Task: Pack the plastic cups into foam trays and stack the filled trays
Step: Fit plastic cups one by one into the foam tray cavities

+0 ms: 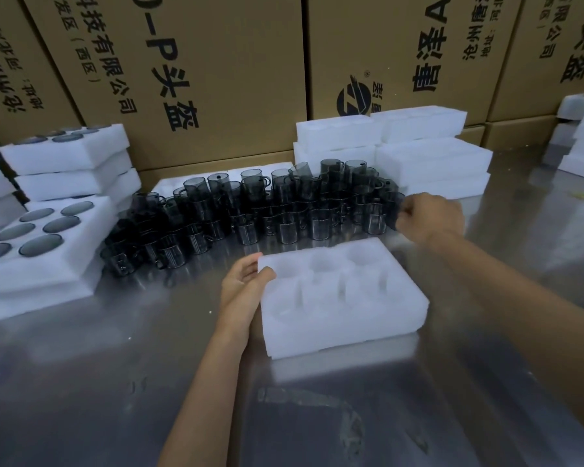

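Empty foam tray (344, 298) on the steel worktop (115, 382), smoky cups (250, 210) massed behind.
Left hand (241, 286) gripping the tray's left edge; right hand (429, 215) curled on a cup (393, 210) at the pile's right end.

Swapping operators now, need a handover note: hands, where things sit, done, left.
Left hand grips the left edge of the empty foam tray on the metal table.
Right hand is curled on a dark cup at the right end of the loose cups.
Done: filled trays stacked at left, each showing six cups.
Left: fill this tray's six pockets, stack it, then work through the spare empty trays behind the cups.
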Available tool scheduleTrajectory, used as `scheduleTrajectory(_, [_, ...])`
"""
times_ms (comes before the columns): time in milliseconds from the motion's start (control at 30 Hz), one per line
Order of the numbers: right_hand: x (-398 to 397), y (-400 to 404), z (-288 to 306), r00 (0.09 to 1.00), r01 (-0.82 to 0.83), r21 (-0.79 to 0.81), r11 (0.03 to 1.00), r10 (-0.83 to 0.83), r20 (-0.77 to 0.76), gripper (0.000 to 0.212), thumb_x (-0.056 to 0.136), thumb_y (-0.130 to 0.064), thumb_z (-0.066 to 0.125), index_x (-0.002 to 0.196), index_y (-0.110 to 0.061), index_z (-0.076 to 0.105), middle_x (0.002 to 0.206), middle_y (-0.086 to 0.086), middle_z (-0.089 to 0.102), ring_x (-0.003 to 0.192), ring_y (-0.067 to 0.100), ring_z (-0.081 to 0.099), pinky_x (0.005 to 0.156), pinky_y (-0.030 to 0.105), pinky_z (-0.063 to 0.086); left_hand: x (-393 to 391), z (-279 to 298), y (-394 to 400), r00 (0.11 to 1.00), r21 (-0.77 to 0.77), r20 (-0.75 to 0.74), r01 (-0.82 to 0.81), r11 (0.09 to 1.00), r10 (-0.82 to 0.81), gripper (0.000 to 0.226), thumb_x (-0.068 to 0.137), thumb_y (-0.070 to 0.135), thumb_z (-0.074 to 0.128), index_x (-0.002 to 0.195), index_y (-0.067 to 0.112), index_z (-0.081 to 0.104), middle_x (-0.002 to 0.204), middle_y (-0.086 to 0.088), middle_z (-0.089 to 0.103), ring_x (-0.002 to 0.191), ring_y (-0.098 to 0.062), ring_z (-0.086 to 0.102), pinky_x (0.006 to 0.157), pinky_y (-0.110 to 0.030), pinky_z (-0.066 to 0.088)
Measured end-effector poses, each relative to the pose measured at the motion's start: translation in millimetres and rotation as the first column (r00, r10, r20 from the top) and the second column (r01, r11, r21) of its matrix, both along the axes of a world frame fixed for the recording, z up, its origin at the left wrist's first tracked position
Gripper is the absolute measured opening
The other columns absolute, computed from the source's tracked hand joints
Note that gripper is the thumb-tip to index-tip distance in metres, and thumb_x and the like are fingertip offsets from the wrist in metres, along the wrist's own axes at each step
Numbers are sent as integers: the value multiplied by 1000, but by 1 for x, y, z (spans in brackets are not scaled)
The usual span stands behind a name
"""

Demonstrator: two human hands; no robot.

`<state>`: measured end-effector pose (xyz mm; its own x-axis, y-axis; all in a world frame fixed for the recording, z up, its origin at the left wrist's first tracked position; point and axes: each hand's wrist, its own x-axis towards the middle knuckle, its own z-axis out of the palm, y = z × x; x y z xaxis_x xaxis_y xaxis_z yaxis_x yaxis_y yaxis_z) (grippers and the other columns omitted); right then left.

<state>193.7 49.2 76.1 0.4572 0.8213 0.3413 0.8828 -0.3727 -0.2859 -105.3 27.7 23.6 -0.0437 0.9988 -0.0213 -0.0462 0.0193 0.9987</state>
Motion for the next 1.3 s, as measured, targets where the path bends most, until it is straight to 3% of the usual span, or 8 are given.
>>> scheduleTrajectory(233, [-90, -40, 22, 729, -434, 393, 811, 572, -376, 10, 87, -19, 71, 88, -27, 77, 81, -9, 73, 80, 13, 69, 78, 32, 55, 2, 13, -9, 988, 141, -151, 6, 990, 16, 40, 95, 15, 64, 134, 23, 58, 133, 8, 59, 123, -9, 55, 101, -26, 43])
scheduleTrajectory(467, [-157, -51, 6, 652, -519, 518, 680, 706, -275, 11, 85, -21, 75, 94, -24, 79, 89, -14, 63, 70, 1, 57, 69, 15, 45, 16, 15, -15, 925, 359, -379, 176, 917, -30, 94, 76, 37, 83, 152, 35, 27, 131, 29, 49, 119, 12, 46, 93, -11, 38])
scheduleTrajectory(667, [-161, -48, 4, 539, -439, 708, 553, 793, -285, 12, 88, -19, 72, 97, -20, 79, 99, -9, 62, 68, 9, 58, 66, 12, 43, 7, 16, -12, 951, 439, -299, 61, 896, 81, 72, 69, 42, 85, 130, 41, 46, 117, 31, 60, 111, 13, 55, 85, -6, 42])
scheduleTrajectory(733, [-154, -42, 3, 484, -310, 740, 597, 769, -418, 18, 93, -21, 67, 109, -24, 75, 109, -9, 64, 76, 3, 60, 72, 14, 46, 6, 17, -12, 950, 445, -303, 77, 892, 70, 69, 68, 40, 88, 123, 49, 46, 118, 38, 57, 114, 17, 52, 85, 0, 38])
scheduleTrajectory(833, [-146, -36, 0, 200, -307, 586, 750, 653, -731, 25, 100, -31, 54, 119, -30, 70, 117, -10, 71, 106, 9, 65, 100, 37, 51, 6, 18, -12, 958, 439, -288, 131, 889, 2, 75, 66, 36, 91, 122, 54, 44, 124, 36, 57, 121, 14, 49, 91, 0, 36])
scheduleTrajectory(967, [-140, -41, -9, 13, -397, 586, 706, 643, -766, 32, 100, -34, 48, 123, -27, 70, 120, -1, 72, 114, 20, 66, 99, 44, 53, 6, 16, -11, 932, 432, -357, 223, 874, -61, 86, 68, 30, 91, 135, 44, 39, 134, 23, 54, 130, 2, 47, 105, -22, 39])
scheduleTrajectory(1067, [-136, -46, -15, 15, -352, 607, 713, 652, -758, 25, 98, -29, 59, 119, -30, 72, 119, -3, 72, 112, 21, 67, 91, 35, 57, 6, 15, -10, 856, 402, -517, 250, 881, -8, 87, 73, 28, 88, 144, 38, 38, 145, 16, 43, 140, -4, 33, 116, -37, 34])
scheduleTrajectory(1300, [-141, -48, -20, 96, -276, 551, 788, 593, -799, 16, 93, -23, 67, 107, -25, 76, 100, -6, 76, 87, 6, 68, 80, 23, 57, 1, 11, -6, 878, 309, -467, 273, 911, -105, 76, 85, 0, 67, 150, 30, 38, 141, 15, 52, 133, 2, 44, 108, -15, 36])
